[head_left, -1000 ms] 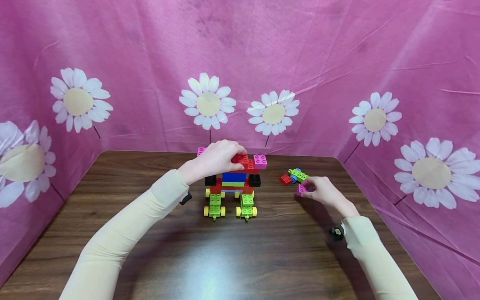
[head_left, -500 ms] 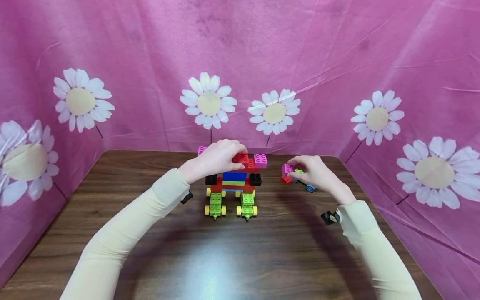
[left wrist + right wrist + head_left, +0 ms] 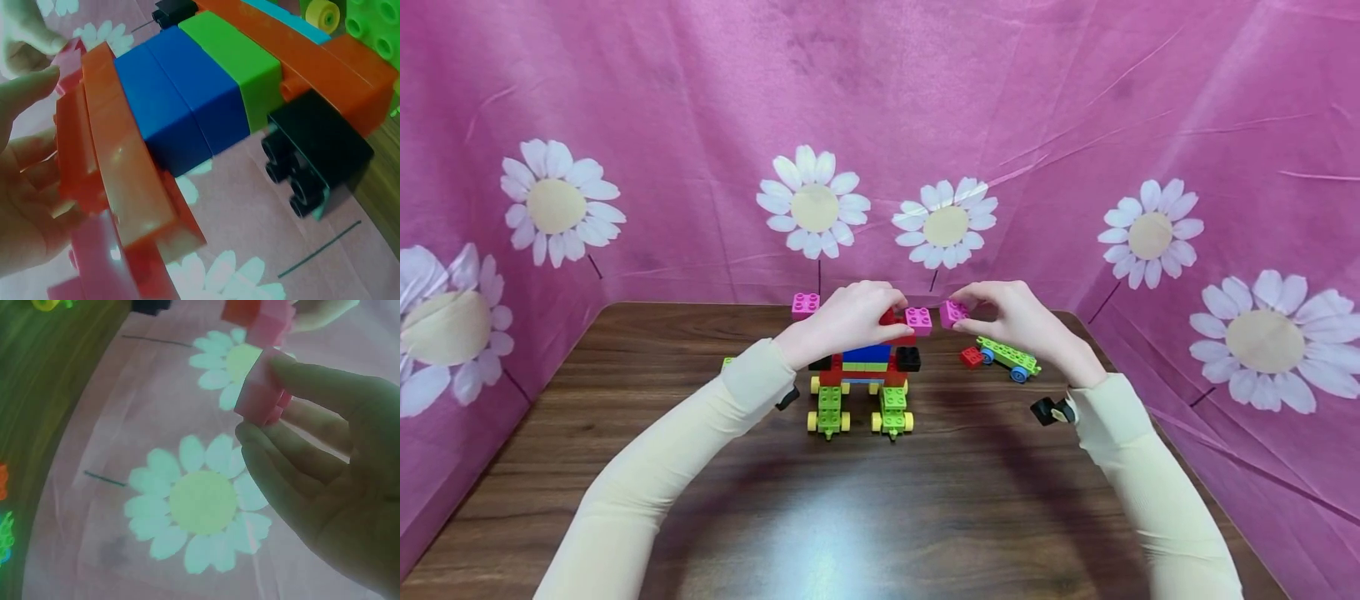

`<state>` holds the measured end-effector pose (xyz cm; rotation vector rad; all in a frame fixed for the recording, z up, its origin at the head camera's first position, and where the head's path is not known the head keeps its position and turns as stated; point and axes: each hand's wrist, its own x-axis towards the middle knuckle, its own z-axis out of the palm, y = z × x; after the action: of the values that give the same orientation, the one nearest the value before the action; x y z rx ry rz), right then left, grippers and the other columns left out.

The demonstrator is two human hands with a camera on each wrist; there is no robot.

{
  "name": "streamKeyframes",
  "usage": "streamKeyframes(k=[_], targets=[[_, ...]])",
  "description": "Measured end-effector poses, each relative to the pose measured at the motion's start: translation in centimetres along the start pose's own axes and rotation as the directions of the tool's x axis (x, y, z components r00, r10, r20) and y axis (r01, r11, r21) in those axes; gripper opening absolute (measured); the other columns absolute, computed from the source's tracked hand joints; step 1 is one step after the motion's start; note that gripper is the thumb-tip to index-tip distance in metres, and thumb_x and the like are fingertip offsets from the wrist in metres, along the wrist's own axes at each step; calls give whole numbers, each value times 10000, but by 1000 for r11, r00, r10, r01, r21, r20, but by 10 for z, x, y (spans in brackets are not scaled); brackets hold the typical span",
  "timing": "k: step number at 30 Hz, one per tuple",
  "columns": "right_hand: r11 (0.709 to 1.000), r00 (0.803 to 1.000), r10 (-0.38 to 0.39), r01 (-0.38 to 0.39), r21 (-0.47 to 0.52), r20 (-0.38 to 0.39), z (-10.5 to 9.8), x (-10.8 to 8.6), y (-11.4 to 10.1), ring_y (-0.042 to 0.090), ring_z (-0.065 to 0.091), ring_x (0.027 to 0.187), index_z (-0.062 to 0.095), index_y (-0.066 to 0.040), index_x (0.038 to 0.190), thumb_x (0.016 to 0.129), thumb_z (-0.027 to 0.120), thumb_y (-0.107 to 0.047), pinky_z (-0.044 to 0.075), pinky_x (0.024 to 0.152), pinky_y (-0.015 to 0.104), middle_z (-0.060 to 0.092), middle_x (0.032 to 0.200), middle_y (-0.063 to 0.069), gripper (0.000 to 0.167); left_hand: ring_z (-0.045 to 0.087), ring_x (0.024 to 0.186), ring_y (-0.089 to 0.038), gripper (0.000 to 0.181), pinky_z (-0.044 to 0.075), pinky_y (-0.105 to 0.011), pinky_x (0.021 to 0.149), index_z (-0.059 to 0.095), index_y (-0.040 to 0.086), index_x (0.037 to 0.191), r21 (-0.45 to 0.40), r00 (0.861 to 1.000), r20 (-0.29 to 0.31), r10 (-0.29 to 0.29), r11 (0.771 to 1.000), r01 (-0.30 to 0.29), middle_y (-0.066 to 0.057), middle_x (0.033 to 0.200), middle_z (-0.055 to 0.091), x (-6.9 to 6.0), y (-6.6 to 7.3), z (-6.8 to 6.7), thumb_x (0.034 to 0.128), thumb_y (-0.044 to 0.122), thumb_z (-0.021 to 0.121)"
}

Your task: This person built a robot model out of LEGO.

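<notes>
In the head view a toy-brick figure stands at the table's middle, with blue bricks (image 3: 867,354) in its body and green wheeled bases (image 3: 830,408) below. My left hand (image 3: 853,317) grips the red brick (image 3: 76,147) on its top, thumb and fingers on either side. Pink bricks sit at both ends of that top, one left (image 3: 806,306) and one right (image 3: 917,321). My right hand (image 3: 1011,312) pinches another pink brick (image 3: 952,313) in the air, just right of the figure's right pink brick and apart from it. Black bricks (image 3: 322,156) stick out from the figure's sides.
On the table (image 3: 970,500) to the right lie a loose red brick (image 3: 972,357) and a green wheeled base (image 3: 1009,359) with blue wheels. A green piece (image 3: 727,362) peeks out behind the left sleeve. A pink flowered cloth (image 3: 880,100) hangs around the table.
My right hand has carried the pink brick up and left from beside the green wheeled base toward the figure's top. The left hand has shifted slightly right, still holding the red brick.
</notes>
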<state>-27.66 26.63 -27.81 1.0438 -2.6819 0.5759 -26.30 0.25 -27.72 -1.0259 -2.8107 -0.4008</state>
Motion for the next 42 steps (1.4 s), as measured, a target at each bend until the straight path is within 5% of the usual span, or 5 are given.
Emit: streamKeyframes(k=[10,29,42], targets=[[994,999,-22,18,107,32,-6,12,-15,183,712,949,712,-108,1155,847,790,-202,594,879,416,758,1033,53,331,618,861,-180,334,573,-302,725,714,109,1162,9,1000,9,-16,1000,16,-44,1015,722,4,5,1,931,348,688],[993,994,-23,10,120,108,-3,21,-19,174,693,945,696,-87,1207,872,765,-201,584,906,441,750,1047,52,361,662,923,-196,281,591,-312,790,735,104,1122,12,1000,-26,14,1000,-14,-53,1009,732,4,4,4,946,314,671],[995,994,-61,54,84,90,-4,21,-24,161,696,891,699,-70,1191,867,765,-158,597,835,408,753,989,49,342,635,862,-201,259,550,-311,808,739,59,1086,-23,997,-53,55,998,-57,-75,959,730,4,3,6,957,269,661]])
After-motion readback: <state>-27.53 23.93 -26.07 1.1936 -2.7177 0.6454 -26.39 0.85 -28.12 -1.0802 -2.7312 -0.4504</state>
